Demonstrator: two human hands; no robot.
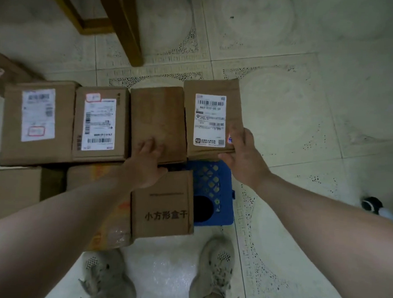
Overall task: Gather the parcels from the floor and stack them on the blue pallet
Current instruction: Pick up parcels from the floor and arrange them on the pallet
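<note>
A row of brown cardboard parcels lies across the blue pallet [213,190], whose right corner shows bare. My right hand [242,155] grips the near right corner of the rightmost parcel [213,86], which carries a white barcode label. My left hand [148,160] rests with fingers spread on the plain parcel [158,115] beside it. Two labelled parcels [99,121] [37,122] lie further left. A parcel printed with black characters [163,206] sits nearer me, and a taped orange-marked one [109,226] lies under my left forearm.
A wooden furniture leg [126,31] stands on the tiled floor behind the row. More cardboard boxes lie at the far left [3,72] and lower left [9,191]. My two shoes [214,270] stand just in front of the pallet. A black-and-white object [374,206] sits at right.
</note>
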